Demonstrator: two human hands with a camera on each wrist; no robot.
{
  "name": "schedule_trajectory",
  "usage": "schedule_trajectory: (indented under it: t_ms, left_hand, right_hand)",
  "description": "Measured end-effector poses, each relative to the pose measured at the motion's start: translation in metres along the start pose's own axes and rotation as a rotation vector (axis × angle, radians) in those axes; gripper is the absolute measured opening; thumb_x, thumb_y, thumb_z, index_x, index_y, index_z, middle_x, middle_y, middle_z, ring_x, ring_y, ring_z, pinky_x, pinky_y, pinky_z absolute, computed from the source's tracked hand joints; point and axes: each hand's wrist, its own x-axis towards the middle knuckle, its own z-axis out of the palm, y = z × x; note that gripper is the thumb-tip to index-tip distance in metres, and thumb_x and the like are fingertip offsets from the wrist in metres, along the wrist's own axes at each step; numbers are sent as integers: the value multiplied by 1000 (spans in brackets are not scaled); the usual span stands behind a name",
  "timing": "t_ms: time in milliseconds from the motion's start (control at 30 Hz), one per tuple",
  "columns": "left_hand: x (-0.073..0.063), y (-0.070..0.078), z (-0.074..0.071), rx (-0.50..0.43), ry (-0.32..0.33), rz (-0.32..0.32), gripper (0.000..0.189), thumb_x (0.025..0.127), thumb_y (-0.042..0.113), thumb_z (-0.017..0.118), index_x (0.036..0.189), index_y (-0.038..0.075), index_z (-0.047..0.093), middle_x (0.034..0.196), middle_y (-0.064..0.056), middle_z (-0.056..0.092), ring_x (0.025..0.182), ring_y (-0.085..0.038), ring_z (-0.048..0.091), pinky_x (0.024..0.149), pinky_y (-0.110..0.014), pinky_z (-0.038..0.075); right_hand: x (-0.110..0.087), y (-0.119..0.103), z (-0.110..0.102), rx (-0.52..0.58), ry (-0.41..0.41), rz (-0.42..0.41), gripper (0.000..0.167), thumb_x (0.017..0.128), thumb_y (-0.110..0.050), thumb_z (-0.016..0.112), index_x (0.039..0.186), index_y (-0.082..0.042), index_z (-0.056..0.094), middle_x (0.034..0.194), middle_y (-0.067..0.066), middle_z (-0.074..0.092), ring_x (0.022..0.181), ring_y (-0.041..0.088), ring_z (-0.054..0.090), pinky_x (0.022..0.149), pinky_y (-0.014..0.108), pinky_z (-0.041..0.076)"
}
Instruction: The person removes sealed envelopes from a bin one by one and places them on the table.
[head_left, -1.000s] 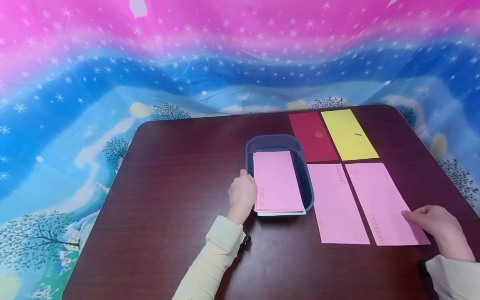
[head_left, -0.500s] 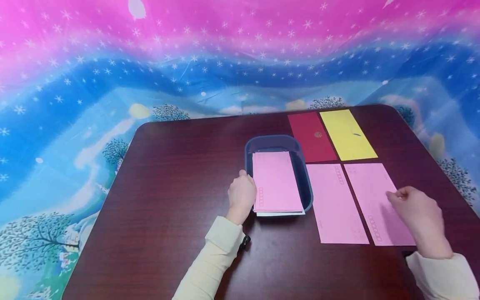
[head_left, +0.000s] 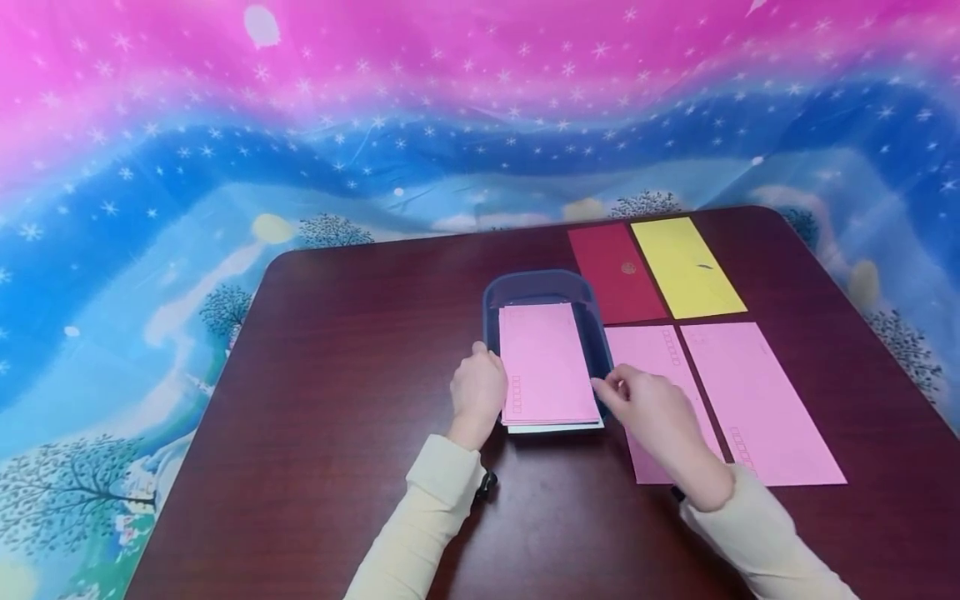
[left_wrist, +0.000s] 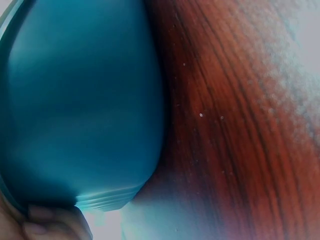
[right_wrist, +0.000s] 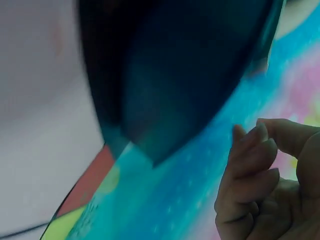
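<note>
A dark blue plastic bin [head_left: 536, 289] holds a stack of pink envelopes [head_left: 551, 358], with a paler edge showing beneath the stack. My left hand [head_left: 477, 393] grips the bin's left side, its curled fingers also visible at the rim in the left wrist view. Close to the bin's right edge is my right hand [head_left: 660, 421], over one pink envelope [head_left: 641, 343] lying on the table. In the right wrist view its fingers [right_wrist: 250, 192] are loosely bent and hold nothing. Another pink envelope [head_left: 765, 400] lies to the right of the first.
Behind the pink pair, a red envelope [head_left: 617, 287] and a yellow envelope [head_left: 690, 271] lie side by side. Everything stands on a dark brown wooden table [head_left: 352, 358]. A snowflake-patterned cloth [head_left: 420, 125] hangs behind the far edge.
My right hand has left the lower right corner of the rightmost pink envelope and moved leftward to the bin's edge. The left hand stays at the bin; the envelopes lie as before.
</note>
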Motion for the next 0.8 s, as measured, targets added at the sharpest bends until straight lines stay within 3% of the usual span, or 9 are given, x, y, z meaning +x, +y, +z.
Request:
schedule_trajectory:
  t_ms: [100, 300, 367, 600, 800]
  left_hand:
    - [0, -1, 2, 3, 5, 8, 27, 100, 23, 41, 99, 0, 56, 81, -22, 69, 75, -36, 69, 62, -46, 54]
    - [0, -1, 2, 2, 11, 12, 27, 100, 23, 41, 99, 0, 56, 80, -23, 69, 74, -37, 69, 61, -46, 53]
    - [-1, 0, 1, 2, 13, 12, 27, 99, 23, 41, 99, 0, 56, 81, -23, 69, 75, -37, 69, 62, -47, 53]
    - [0, 0, 1, 12, 10, 5, 28, 100, 24, 40, 102, 1, 56, 83, -23, 70, 76, -37, 69, 63, -47, 53]
    - [0, 0, 0, 12, 5, 4, 28, 100, 24, 40, 101, 1, 55, 83, -23, 70, 77, -37, 69, 63, -46, 53]
  right_hand:
    - [1, -10, 11, -61, -35, 19, 35, 91, -35, 62, 91, 0, 66, 55, 5, 54, 48, 16, 48, 46, 27, 34]
    - [2, -14, 23, -185, -49, 26, 51, 84, -50, 66, 61, -6, 54, 47, 5, 45, 42, 18, 43, 41, 28, 30]
    - [2, -14, 23, -191, -54, 18, 51, 83, -50, 67, 59, -7, 53, 46, 5, 44, 42, 17, 42, 41, 28, 29]
    - [3, -13, 22, -119, -93, 52, 41, 85, -39, 69, 66, -6, 55, 49, 4, 45, 45, 16, 43, 44, 27, 30]
    - [3, -9, 21, -79, -62, 57, 33, 87, -28, 67, 72, -4, 52, 51, 6, 44, 46, 16, 42, 44, 26, 30]
